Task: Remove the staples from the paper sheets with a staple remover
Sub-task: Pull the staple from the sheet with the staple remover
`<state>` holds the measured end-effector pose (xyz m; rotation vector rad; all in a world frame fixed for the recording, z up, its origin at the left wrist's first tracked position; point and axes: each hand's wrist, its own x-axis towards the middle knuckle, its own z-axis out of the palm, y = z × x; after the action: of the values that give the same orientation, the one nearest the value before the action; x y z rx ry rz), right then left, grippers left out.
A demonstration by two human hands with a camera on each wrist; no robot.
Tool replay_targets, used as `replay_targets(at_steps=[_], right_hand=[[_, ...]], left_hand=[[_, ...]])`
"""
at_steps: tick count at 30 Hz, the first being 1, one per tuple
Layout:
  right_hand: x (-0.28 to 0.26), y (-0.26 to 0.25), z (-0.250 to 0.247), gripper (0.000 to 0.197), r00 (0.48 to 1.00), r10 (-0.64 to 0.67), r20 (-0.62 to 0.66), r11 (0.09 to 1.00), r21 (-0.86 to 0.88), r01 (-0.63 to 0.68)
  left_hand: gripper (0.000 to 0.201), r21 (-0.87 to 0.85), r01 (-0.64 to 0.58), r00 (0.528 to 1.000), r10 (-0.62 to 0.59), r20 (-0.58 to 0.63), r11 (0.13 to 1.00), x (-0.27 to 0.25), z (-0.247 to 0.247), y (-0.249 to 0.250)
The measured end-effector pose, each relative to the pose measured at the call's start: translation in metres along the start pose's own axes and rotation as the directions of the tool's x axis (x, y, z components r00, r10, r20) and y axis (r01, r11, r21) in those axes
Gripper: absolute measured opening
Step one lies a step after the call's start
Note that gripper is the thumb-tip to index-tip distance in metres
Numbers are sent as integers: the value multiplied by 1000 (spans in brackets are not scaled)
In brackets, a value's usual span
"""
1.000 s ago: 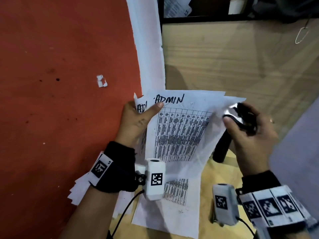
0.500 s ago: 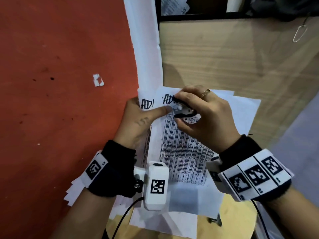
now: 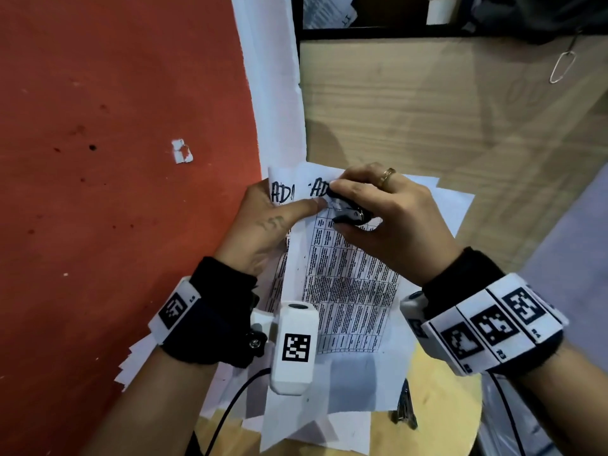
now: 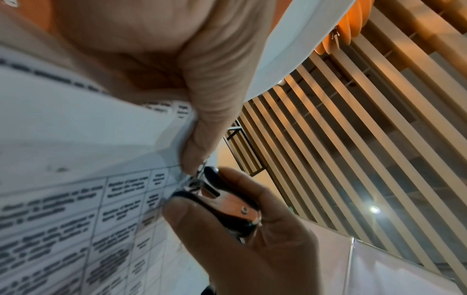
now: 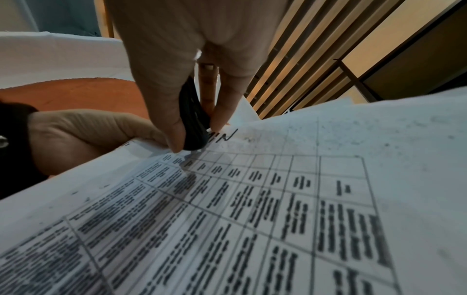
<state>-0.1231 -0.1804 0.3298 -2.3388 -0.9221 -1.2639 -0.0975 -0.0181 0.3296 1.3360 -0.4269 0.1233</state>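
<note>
Printed paper sheets (image 3: 345, 284) with a table and a handwritten heading lie tilted over a round stool top. My left hand (image 3: 296, 209) pinches their top left corner, thumb on top and the corner folded back. My right hand (image 3: 339, 205) grips a black and metal staple remover (image 3: 353, 213) between thumb and fingers. In the left wrist view the staple remover (image 4: 227, 203) has its metal teeth at the paper (image 4: 76, 159) just below my left thumb tip. In the right wrist view the remover (image 5: 193, 117) presses onto the sheet (image 5: 278, 199). The staple itself is hidden.
More loose sheets (image 3: 230, 390) lie under the stapled set. A dark metal clip (image 3: 405, 409) rests on the yellowish stool top (image 3: 444, 406). A red floor with a paper scrap (image 3: 182, 151) lies to the left, a wooden panel (image 3: 427, 126) behind.
My right hand has brought the staple remover from the right side over to the top left corner of the sheets. My left hand has kept its hold on that corner.
</note>
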Motion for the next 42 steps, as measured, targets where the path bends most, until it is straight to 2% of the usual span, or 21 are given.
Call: replay_targets(at_steps=[8, 15, 19, 23, 30, 36, 39, 42], right_hand=[[6, 2, 0, 31, 995, -82, 57, 992, -88, 87], [14, 6, 1, 28, 963, -181, 199, 964, -157, 213], [19, 5, 1, 26, 945, -219, 245, 951, -162, 262], [20, 7, 0, 26, 937, -208, 282, 953, -158, 259], [23, 6, -6, 30, 932, -177, 318, 963, -141, 231], [23, 6, -3, 24, 907, -203, 368, 943, -175, 282], [23, 6, -4, 24, 914, -214, 345, 945, -166, 283], [23, 5, -6, 24, 942, -194, 274, 961, -139, 238]], left_hand=[[27, 43, 10, 1000, -11, 18, 999, 4, 2, -1], [27, 50, -12, 999, 10, 40, 999, 6, 0, -1], [29, 50, -20, 995, 15, 96, 999, 7, -1, -1], [28, 54, -19, 989, 11, 145, 998, 6, -2, -1], [28, 42, -18, 988, 11, 156, 999, 6, -1, -2], [28, 32, -32, 982, 25, 188, 999, 4, 1, -1], [28, -4, -34, 984, 34, 173, 999, 3, 1, 0], [26, -23, -23, 987, 27, 161, 999, 2, -1, -1]])
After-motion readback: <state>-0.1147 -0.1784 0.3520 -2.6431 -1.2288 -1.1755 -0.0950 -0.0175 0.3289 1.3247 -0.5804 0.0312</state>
